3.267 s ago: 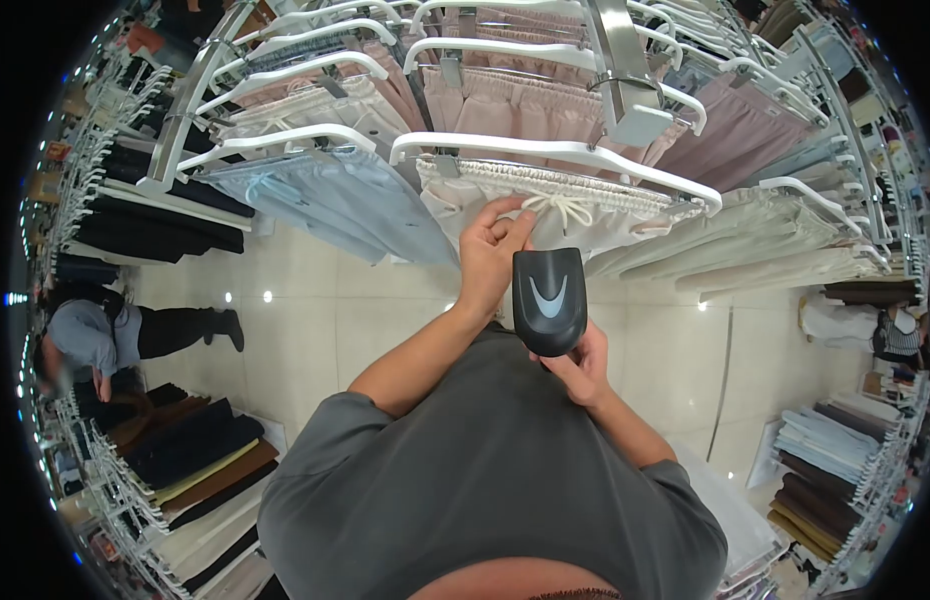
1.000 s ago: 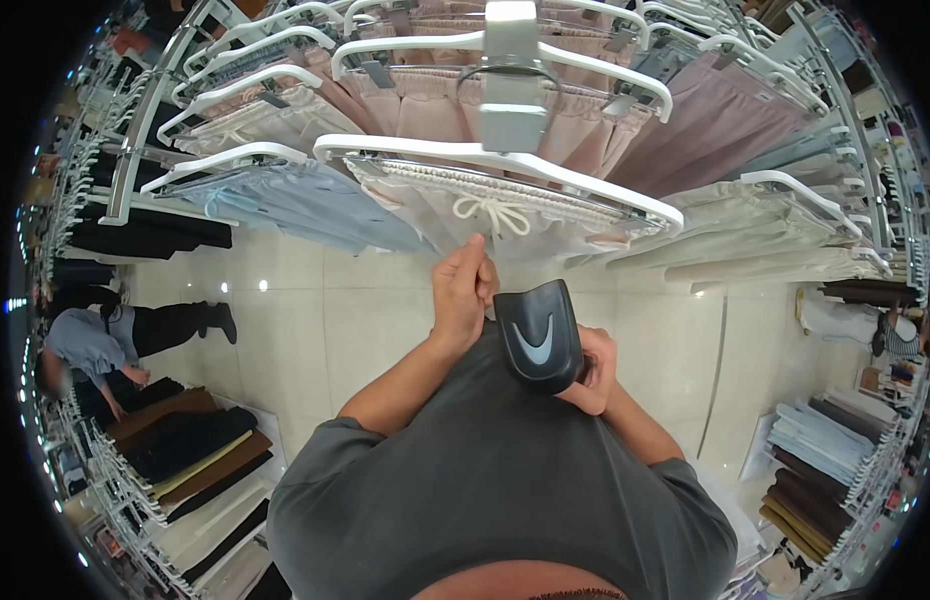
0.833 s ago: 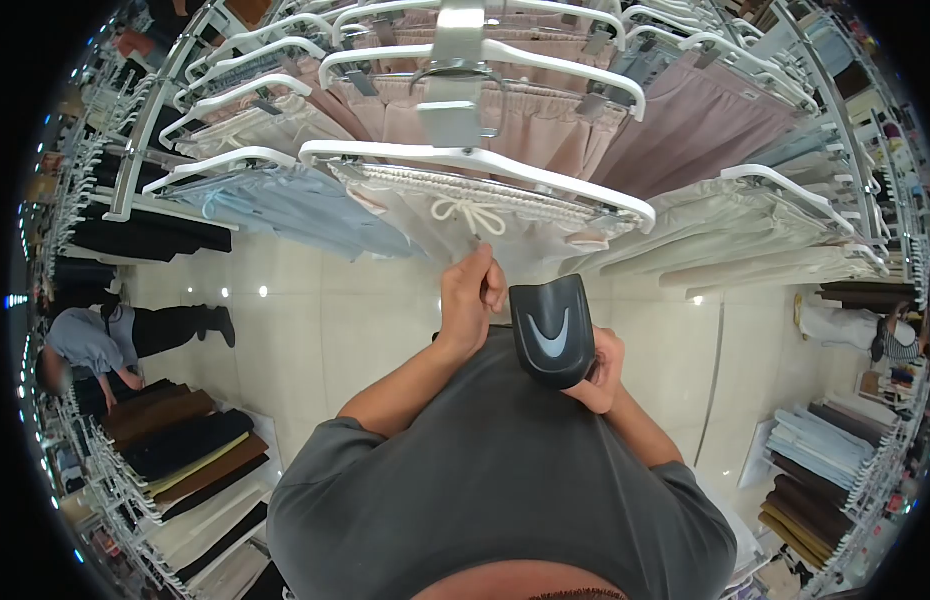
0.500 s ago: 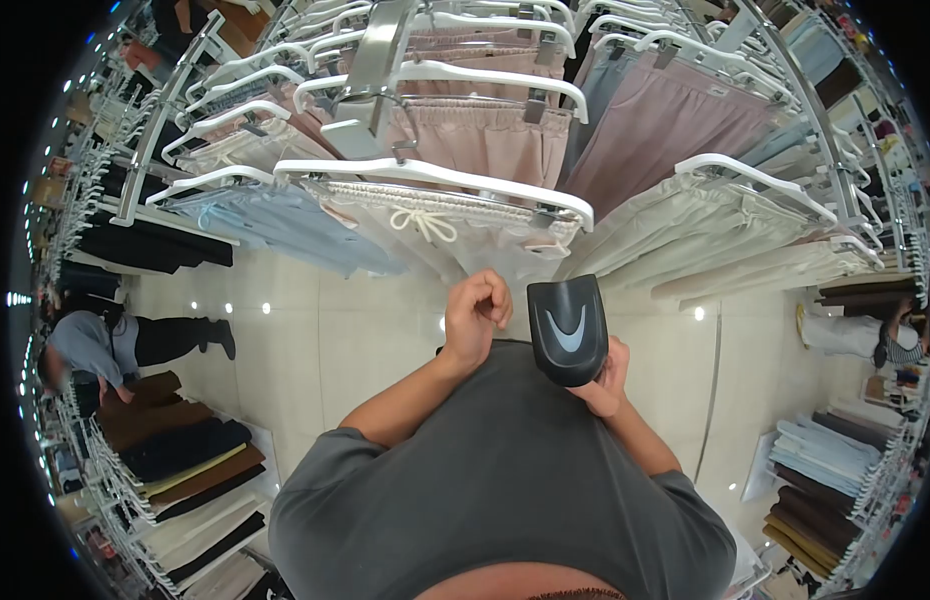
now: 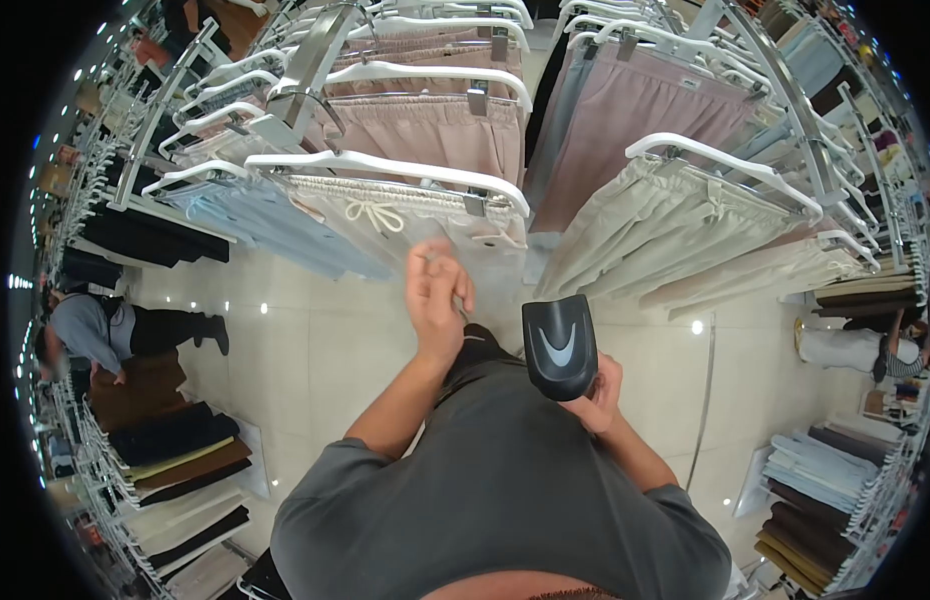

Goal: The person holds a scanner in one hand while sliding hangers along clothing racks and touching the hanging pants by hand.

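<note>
In my right hand (image 5: 605, 392) is a black handheld device (image 5: 560, 348) that looks like a barcode scanner, with a grey V-shaped stripe on its top. My fingers are wrapped round its lower part, and most of the grip is hidden. My left hand (image 5: 440, 300) is raised in front of the cream drawstring trousers (image 5: 410, 210), its fingers loosely bent and partly apart. Motion blurs the upper fingers; I see nothing held in them. Whether they touch the cloth I cannot tell. The trousers hang from a white clip hanger (image 5: 385, 165) at the front of the rack.
Pink trousers (image 5: 425, 130) hang behind, light blue ones (image 5: 275, 225) to the left, pale green-grey ones (image 5: 675, 210) to the right. A metal rack arm (image 5: 320, 65) juts toward me. Folded clothes lie low on both sides. One person (image 5: 95, 330) stands at left, another (image 5: 845, 350) at right.
My left hand has moved left and up toward the cream trousers. The rack's front hangers appear shifted left in view. The scanner stays in my right hand, slightly lower.
</note>
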{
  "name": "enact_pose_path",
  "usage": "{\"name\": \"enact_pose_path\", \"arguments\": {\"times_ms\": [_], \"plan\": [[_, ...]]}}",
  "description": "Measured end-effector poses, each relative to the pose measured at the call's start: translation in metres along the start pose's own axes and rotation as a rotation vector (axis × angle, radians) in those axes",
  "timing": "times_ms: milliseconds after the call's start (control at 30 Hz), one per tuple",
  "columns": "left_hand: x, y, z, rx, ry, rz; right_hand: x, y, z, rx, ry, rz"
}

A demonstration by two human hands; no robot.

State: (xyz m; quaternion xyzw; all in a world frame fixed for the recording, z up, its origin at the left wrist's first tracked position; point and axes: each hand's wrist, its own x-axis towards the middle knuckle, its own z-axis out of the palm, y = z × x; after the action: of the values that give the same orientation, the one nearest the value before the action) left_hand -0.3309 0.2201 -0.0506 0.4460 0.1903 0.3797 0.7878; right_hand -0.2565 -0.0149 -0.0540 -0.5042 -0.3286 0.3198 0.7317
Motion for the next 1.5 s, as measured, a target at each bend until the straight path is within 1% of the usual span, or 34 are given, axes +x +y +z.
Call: {"name": "enact_pose_path", "arguments": {"times_ms": [67,100,167,300,367,433,500,600,833,900,933,1000,1133,1200,1300,1333,1400,1467,1500], "plan": [[0.012,0.023,0.013,0.137,0.023,0.193,-0.005,-0.001,0.001,0.012,-0.006,0.008],[0.019,0.032,0.016,0.137,0.021,0.196,-0.006,-0.001,0.002,0.024,-0.009,0.015],[0.032,0.045,0.017,0.231,0.030,0.280,-0.005,-0.001,0.003,0.039,-0.019,0.032],[0.051,0.055,0.016,0.210,0.062,0.222,0.001,0.005,0.003,0.031,-0.058,0.055],[0.059,0.057,0.020,0.234,0.120,0.293,0.008,0.003,0.002,0.014,-0.048,0.020],[0.068,0.059,0.018,0.251,0.090,0.314,0.015,-0.004,0.002,-0.013,-0.038,-0.014],[0.074,0.061,0.019,0.297,0.068,0.355,0.024,-0.010,0.003,-0.011,0.040,0.067],[0.082,0.061,0.017,0.310,0.063,0.330,0.036,-0.011,-0.001,-0.014,0.049,0.106],[0.092,0.061,0.022,0.275,0.026,0.309,0.051,-0.014,-0.010,-0.021,0.049,0.119],[0.086,0.056,0.024,0.272,0.015,0.309,0.052,-0.009,-0.018,0.077,0.039,0.135],[0.082,0.050,0.027,0.271,0.011,0.307,0.052,-0.009,-0.021,0.077,0.043,0.134],[0.072,0.034,0.035,0.205,0.096,0.375,0.054,-0.010,-0.026,0.104,0.058,0.118],[0.049,-0.004,0.047,0.202,0.087,0.431,0.050,-0.011,-0.048,0.123,0.062,0.077],[0.032,-0.022,0.056,0.199,0.052,0.421,0.046,-0.015,-0.063,0.094,0.034,0.085],[0.010,-0.044,0.080,0.223,-0.045,0.280,0.036,-0.018,-0.090,0.096,0.033,0.067],[0.004,-0.050,0.088,0.225,-0.046,0.283,0.033,-0.021,-0.099,0.098,0.032,0.065],[-0.006,-0.060,0.107,0.250,-0.168,0.271,0.028,-0.030,-0.116,0.132,0.034,0.024],[-0.015,-0.065,0.131,0.240,-0.171,0.276,0.021,-0.046,-0.132,0.144,0.053,0.026],[-0.019,-0.068,0.141,0.270,-0.218,0.264,0.018,-0.054,-0.139,0.154,0.073,0.033]]}}
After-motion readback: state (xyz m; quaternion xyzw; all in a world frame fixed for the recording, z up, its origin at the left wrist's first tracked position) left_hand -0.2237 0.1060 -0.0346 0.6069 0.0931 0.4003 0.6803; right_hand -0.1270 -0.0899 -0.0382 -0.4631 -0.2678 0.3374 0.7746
